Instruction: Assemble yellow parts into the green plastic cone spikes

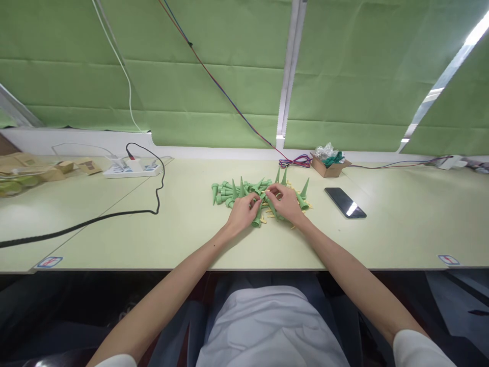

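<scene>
Two bare hands meet over a heap of green cone-shaped pieces [258, 187] at the middle of the pale table [179, 235]. The left hand [242, 211] is at the near side of the heap, its thumb and forefinger drawn close together beside a green piece; whether they are clamped on it, I cannot tell. The right hand [286, 202] lies over the heap's right part, thumb and forefinger pinched together on a small pale piece [267, 192], just beside the left fingertips. Several cones point upward, while many others lie on their sides, mostly to the left. Small yellow pieces [263, 220] are scattered among the cones at the near and right sides. To the right lies a dark phone [346, 203]; farther off stands a small cardboard box [327, 169]. At far left, a white power strip [132, 172] rests near a black cable [114, 214].
</scene>
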Motion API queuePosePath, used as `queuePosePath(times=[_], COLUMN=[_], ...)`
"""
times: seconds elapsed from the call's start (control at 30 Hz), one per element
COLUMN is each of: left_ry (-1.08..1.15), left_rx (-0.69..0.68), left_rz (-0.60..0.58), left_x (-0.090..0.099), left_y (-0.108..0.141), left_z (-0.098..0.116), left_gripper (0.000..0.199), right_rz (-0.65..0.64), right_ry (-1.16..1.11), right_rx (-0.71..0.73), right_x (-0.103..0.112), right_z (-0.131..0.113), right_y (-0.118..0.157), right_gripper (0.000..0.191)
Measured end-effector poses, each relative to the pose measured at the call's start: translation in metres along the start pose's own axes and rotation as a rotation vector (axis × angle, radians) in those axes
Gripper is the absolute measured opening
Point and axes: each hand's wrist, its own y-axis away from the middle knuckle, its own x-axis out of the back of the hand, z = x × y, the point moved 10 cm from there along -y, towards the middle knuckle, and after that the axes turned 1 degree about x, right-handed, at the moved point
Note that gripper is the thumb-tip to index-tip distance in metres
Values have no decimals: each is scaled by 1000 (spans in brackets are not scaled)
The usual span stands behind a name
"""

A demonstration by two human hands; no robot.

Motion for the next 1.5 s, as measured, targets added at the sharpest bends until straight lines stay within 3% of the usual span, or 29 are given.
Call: queuePosePath(times=[0.6, 1.27, 1.5], left_ry=[-42, -211, -172], left_rx=[-31, -99, -91], left_rz=[-71, -329, -314], left_x=[-6, -29, -28], left_y=[0, 11, 10], left_z=[4, 11, 10], left_gripper=[30, 40, 33], right_rz=[-9, -3, -8], right_ry=[11, 10, 3], right_rx=[-13, -3, -3], right_x=[-1, -4, -5], right_z=[3, 7, 8], right_y=[-1, 0, 0], right_gripper=[15, 14, 14])
